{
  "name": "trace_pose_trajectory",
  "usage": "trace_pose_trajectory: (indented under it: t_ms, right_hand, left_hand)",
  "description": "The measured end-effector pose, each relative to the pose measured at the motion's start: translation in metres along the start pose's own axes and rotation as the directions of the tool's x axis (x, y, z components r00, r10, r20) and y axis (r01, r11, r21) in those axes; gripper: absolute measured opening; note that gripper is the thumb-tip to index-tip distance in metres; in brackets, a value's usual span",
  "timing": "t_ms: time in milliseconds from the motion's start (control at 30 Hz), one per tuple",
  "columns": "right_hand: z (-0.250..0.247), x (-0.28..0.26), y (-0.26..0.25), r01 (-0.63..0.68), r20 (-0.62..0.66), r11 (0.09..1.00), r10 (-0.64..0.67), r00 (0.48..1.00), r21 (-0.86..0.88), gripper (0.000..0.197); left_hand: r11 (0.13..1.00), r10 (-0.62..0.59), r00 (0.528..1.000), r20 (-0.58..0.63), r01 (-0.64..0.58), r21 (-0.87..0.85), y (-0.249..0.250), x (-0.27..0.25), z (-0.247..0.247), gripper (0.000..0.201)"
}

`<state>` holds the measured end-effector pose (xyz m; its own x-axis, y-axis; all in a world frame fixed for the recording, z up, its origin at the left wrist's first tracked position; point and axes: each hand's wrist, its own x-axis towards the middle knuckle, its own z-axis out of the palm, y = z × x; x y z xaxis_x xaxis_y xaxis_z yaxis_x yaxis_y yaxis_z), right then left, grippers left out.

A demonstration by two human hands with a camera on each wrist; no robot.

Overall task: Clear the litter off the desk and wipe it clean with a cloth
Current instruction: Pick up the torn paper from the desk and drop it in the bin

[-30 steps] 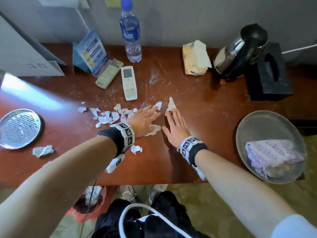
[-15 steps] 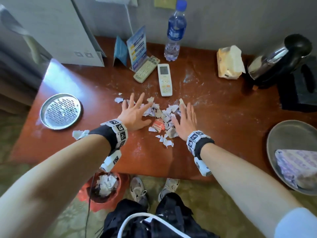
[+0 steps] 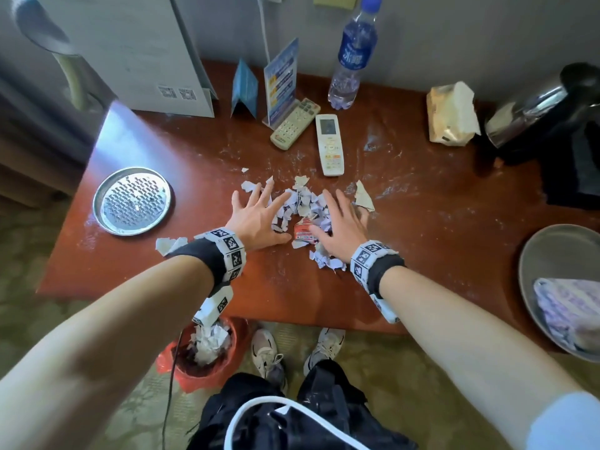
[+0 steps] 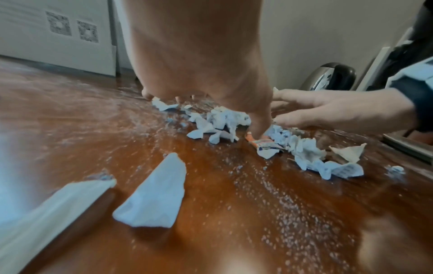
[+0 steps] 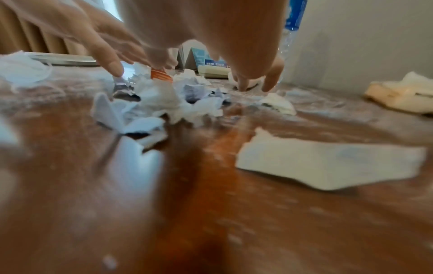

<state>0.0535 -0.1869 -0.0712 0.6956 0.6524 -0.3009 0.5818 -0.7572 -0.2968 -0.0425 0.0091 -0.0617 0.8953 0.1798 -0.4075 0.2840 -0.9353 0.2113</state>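
Note:
Torn paper scraps (image 3: 302,206) lie heaped in the middle of the dusty red-brown desk (image 3: 431,254). An orange-red wrapper (image 3: 303,233) sits among them. My left hand (image 3: 256,217) lies flat with spread fingers on the pile's left side. On the right side my right hand (image 3: 341,222) lies flat too, so the heap is hemmed in. The left wrist view shows the pile (image 4: 222,120) under my fingertips, with the wrapper (image 4: 260,142) at my thumb. A folded cloth (image 3: 565,306) rests in a metal basin (image 3: 552,248) at the right.
Stray scraps lie by my left wrist (image 3: 168,245) and beyond my right fingers (image 3: 363,199). Two remotes (image 3: 329,144), a water bottle (image 3: 352,56), a tissue pack (image 3: 451,115) and a kettle (image 3: 539,112) stand at the back. A perforated metal plate (image 3: 131,201) sits left. A red-lined bin (image 3: 207,349) stands under the front edge.
Both hands have swept the scattered scraps inward into one tighter heap between them, uncovering the orange-red wrapper. My head has turned left, so the desk's left end shows.

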Motion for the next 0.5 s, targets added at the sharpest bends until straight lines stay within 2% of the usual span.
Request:
trace_pose_trajectory:
  t_ms: [133, 267, 333, 467, 500]
  right_hand:
    - [-0.014, -0.019, 0.029, 0.192, 0.139, 0.949, -0.161, 0.977, -0.251, 0.099]
    - [-0.008, -0.019, 0.040, 0.317, 0.250, 0.870, -0.234, 0.939, -0.377, 0.099]
    - [-0.002, -0.016, 0.039, 0.303, 0.242, 0.872, -0.222, 0.945, -0.383, 0.091]
    - [0.005, -0.010, 0.035, 0.122, 0.098, 0.937, -0.095, 0.991, -0.326, 0.081]
    - [0.006, -0.008, 0.034, 0.112, 0.082, 0.944, -0.090, 0.993, -0.311, 0.081]
  left_hand:
    - [0.994, 0.027, 0.998, -0.056, -0.021, 0.105, 0.023, 0.005, -0.005, 0.105]
    - [0.993, 0.007, 1.000, -0.015, -0.005, 0.120, 0.033, 0.012, 0.002, 0.100]
    - [0.991, 0.015, 1.000, -0.005, -0.014, 0.133, 0.034, 0.014, 0.007, 0.090]
    - [0.995, 0.027, 0.996, -0.080, -0.019, 0.096, 0.030, 0.012, 0.012, 0.069]
    - [0.996, 0.014, 0.996, -0.093, -0.006, 0.085, 0.027, 0.011, 0.013, 0.067]
